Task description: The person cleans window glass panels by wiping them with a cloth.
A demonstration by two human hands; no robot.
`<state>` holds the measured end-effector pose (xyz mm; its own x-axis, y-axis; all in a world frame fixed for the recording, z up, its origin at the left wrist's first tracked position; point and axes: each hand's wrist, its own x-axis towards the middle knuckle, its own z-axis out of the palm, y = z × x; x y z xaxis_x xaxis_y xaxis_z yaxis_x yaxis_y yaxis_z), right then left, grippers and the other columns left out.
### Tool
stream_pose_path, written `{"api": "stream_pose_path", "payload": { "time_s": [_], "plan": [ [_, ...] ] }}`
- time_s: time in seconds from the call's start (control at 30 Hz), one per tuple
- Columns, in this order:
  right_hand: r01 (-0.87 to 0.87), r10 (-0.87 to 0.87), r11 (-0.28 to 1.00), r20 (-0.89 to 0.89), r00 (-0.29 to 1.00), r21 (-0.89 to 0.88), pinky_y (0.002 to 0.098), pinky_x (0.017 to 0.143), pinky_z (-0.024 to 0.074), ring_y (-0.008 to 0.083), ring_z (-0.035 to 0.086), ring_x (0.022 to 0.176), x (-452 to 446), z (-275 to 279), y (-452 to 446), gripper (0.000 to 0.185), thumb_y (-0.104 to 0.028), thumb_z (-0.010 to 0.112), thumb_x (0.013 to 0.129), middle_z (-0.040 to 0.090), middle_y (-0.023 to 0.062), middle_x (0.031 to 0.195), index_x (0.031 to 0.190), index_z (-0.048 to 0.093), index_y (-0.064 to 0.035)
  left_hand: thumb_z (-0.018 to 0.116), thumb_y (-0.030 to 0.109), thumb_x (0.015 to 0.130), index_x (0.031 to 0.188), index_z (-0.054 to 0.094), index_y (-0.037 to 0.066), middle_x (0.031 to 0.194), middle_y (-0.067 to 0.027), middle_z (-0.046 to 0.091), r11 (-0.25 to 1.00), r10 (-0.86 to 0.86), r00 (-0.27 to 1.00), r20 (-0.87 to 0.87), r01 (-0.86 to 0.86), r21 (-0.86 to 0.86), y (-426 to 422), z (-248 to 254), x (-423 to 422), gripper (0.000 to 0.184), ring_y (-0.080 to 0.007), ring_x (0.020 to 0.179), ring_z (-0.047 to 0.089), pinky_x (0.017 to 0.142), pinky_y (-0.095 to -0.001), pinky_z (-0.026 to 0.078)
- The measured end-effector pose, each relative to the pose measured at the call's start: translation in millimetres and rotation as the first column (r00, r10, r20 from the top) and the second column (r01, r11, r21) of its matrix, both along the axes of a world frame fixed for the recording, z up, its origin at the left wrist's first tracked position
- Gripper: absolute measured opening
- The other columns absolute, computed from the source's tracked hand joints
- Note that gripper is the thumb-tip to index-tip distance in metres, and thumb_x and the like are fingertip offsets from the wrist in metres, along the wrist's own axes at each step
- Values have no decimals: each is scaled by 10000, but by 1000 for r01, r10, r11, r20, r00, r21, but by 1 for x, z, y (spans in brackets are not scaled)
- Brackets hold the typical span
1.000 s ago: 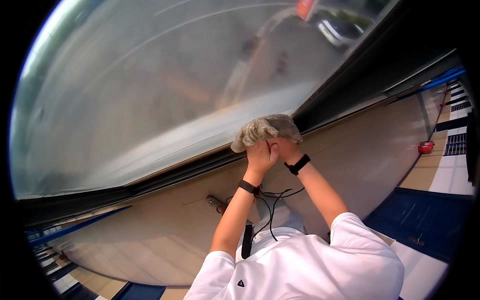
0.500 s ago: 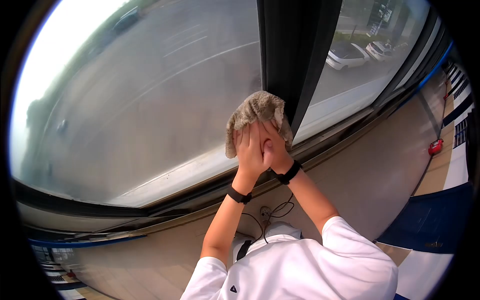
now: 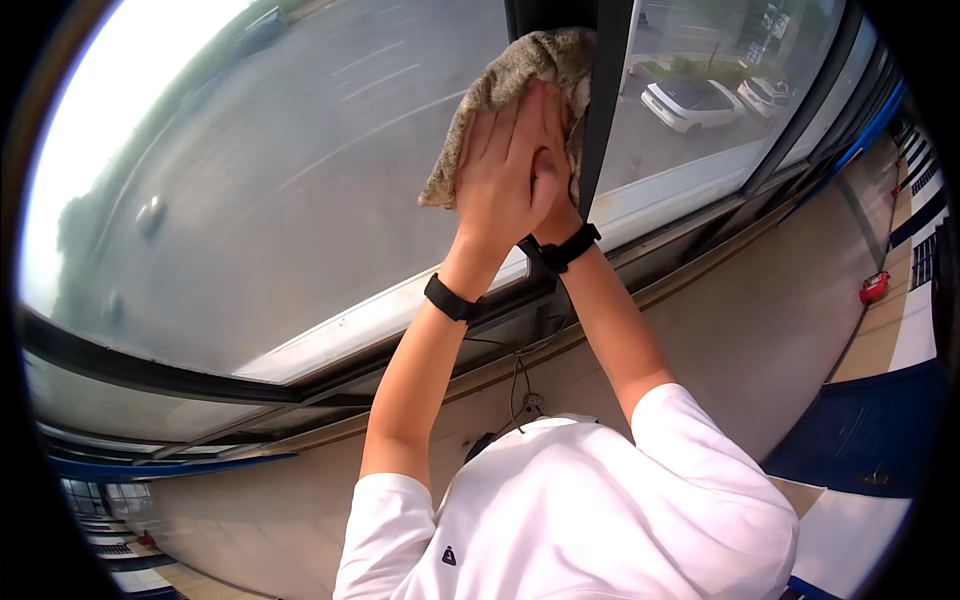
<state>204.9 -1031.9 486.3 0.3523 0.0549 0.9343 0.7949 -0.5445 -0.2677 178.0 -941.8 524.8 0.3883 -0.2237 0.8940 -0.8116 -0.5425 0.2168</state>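
A grey-brown fuzzy cloth [image 3: 535, 58] lies pressed against the edge of the large window pane [image 3: 330, 220] and the dark upright frame post [image 3: 612, 110]. My left hand [image 3: 500, 175] holds it there with the fingers stretched along it, pointing up. Partly behind the left hand, my right hand [image 3: 566, 205] is also pressed to the cloth, and the left thumb crosses over it. Most of the right fingers are hidden. A black band circles each wrist.
Below the glass runs a pale sill [image 3: 330, 345] with dark rails. Parked white cars [image 3: 695, 103] show outside through the right pane. A thin cable [image 3: 517, 385] hangs near my body. On the right are a red object [image 3: 873, 288] and a dark blue panel [image 3: 850, 430].
Both hands have slid the cloth upward along the post and the pane's edge. My arms now reach farther up, and the cloth looks more spread out.
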Motion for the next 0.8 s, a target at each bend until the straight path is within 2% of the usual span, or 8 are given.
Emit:
{"api": "stream_pose_path", "payload": {
  "time_s": [0.07,0.1,0.2,0.27,0.43,0.6,0.63,0.8],
  "plan": [
    [122,-122,993,-93,988,-12,497,1149,357,417,454,1326,-15,-42,-8,492,-218,567,995,479,236,1419,1397,468,48,549,142,863,1392,553,-38,1327,-260,608,1000,-14,998,-66,15,16,-5,-51,-5,559,-451,1203,557,1086,-496,414],
    [202,-206,978,-139,969,-43,501,1148,358,415,453,1324,-21,-66,-9,495,-224,568,998,479,235,1413,1397,462,49,592,158,833,1349,615,15,1195,-164,674,999,42,999,-31,-42,11,-5,-79,-8,536,-351,1108,614,989,-413,503],
    [324,-351,936,-308,884,-136,499,1123,377,404,472,1271,-39,-180,-10,440,-263,566,1005,501,224,1318,1328,491,27,586,154,850,1213,631,12,1086,-147,663,996,-54,927,-372,75,43,3,-141,-33,393,-340,1030,615,919,-424,516],
    [319,-366,930,-436,822,-180,488,1097,398,396,494,1219,-55,-222,-12,385,-287,563,1004,527,214,1232,1257,537,2,565,176,846,1221,611,24,1112,-175,635,992,-115,897,-428,124,-8,2,-194,-37,407,-381,1060,587,930,-453,490],
    [217,-360,927,-566,742,-305,485,1084,405,395,510,1207,-89,-250,14,377,-279,560,994,547,208,1225,1253,559,-5,556,231,861,1271,606,66,1230,-125,655,992,-86,847,-525,121,33,31,-264,-55,445,-316,1155,608,979,-421,509],
    [115,-346,914,-599,722,-390,482,1071,411,394,527,1195,-99,-239,5,370,-270,557,985,567,202,1217,1250,580,-13,549,239,836,1289,589,43,1304,-149,634,999,-32,872,-489,29,-12,9,-261,-71,495,-319,1240,568,1096,-455,433],
    [91,-343,908,-599,723,-409,482,1069,413,394,530,1192,-101,-234,8,369,-268,556,983,571,200,1216,1250,584,-14,557,255,823,1317,588,26,1365,-163,613,999,-38,854,-519,14,-51,14,-256,-76,546,-329,1305,532,1173,-487,350],
    [-10,-310,860,-538,784,-511,479,1056,419,393,546,1180,-94,-185,71,366,-260,553,974,591,194,1208,1247,605,-22,556,249,846,1413,584,63,1418,-133,596,956,206,891,-405,-271,-108,83,-222,-91,597,-300,1384,485,1241,-499,226]
  ]
}}
